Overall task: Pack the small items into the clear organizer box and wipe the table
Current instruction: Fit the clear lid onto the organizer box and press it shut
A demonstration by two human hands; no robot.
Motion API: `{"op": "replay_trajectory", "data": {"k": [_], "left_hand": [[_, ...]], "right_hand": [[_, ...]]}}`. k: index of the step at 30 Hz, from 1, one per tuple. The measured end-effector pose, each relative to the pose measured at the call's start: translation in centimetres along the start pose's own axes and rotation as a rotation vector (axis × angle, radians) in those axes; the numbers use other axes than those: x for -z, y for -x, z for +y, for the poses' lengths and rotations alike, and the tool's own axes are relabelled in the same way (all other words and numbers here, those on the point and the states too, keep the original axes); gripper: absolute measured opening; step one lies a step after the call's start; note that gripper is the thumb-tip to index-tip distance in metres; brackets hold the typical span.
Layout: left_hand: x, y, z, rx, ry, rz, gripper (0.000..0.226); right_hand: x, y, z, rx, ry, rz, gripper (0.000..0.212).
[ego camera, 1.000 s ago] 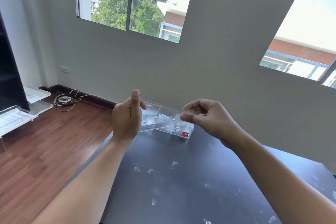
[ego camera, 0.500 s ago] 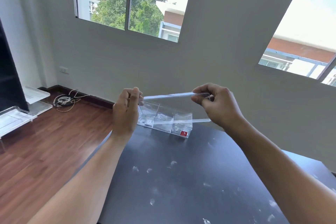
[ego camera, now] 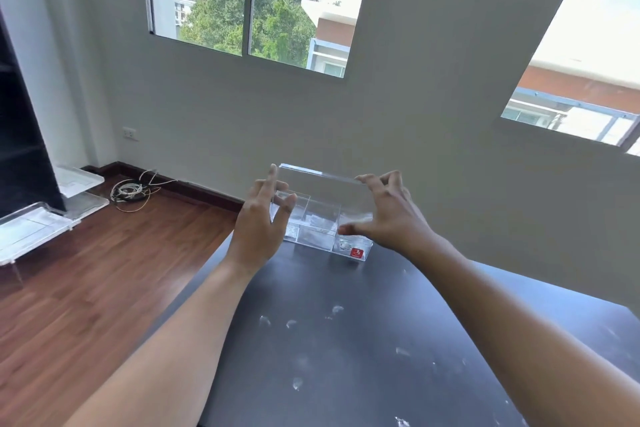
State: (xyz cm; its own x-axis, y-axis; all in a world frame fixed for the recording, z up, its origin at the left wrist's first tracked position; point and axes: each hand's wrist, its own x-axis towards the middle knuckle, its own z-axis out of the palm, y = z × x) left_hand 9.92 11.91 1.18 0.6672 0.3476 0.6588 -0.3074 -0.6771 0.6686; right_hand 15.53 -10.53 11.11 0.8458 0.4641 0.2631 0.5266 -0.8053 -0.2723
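On the smudged black table (ego camera: 363, 357), both hands raise the organizer box's lid (ego camera: 325, 198).

The clear organizer box (ego camera: 320, 236) sits at frame centre, on the far edge of the black table (ego camera: 346, 340). Its inner walls split it into several compartments; a red sticker (ego camera: 356, 252) marks its lower right corner. Small pale items lie inside, too faint to identify. Its clear lid (ego camera: 322, 194) stands raised above it, tilted toward the camera. White smudges (ego camera: 294, 322) dot the tabletop in the lower frame.
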Motion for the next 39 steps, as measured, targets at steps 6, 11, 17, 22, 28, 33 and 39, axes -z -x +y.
{"op": "replay_trajectory", "data": {"k": [6,11,17,22,28,33,39], "left_hand": [[-0.5,0.1,-1.5,-0.028,-0.163,-0.104,0.101],[-1.0,0.4,-2.1,-0.047,-0.244,-0.234,0.096],[-0.7,0.3,-1.9,0.014,-0.099,-0.252,0.104],[-0.6,0.2,-2.2,0.001,-0.139,-0.306,0.123],[0.1,0.3,-1.9,-0.001,-0.168,-0.283,0.123],[0.7,0.5,-0.7,0.053,-0.052,-0.165,0.103],[1.1,0.4,-0.8,0.083,-0.062,-0.179,0.123]], "right_hand": [[-0.5,-2.2,0.2,-0.108,0.004,-0.19,0.128],[-2.9,-2.7,1.5,-0.12,0.059,-0.25,0.127],[-4.3,-2.7,2.6,-0.122,-0.093,-0.195,0.077],[-4.1,-2.8,3.4,-0.093,-0.144,-0.203,0.057],[-3.7,-2.7,3.4,-0.088,-0.305,-0.153,0.03],[-2.5,-4.1,3.8,-0.098,-0.353,-0.082,0.038],[-1.9,-5.9,3.4,-0.079,-0.364,-0.171,0.037]]}}
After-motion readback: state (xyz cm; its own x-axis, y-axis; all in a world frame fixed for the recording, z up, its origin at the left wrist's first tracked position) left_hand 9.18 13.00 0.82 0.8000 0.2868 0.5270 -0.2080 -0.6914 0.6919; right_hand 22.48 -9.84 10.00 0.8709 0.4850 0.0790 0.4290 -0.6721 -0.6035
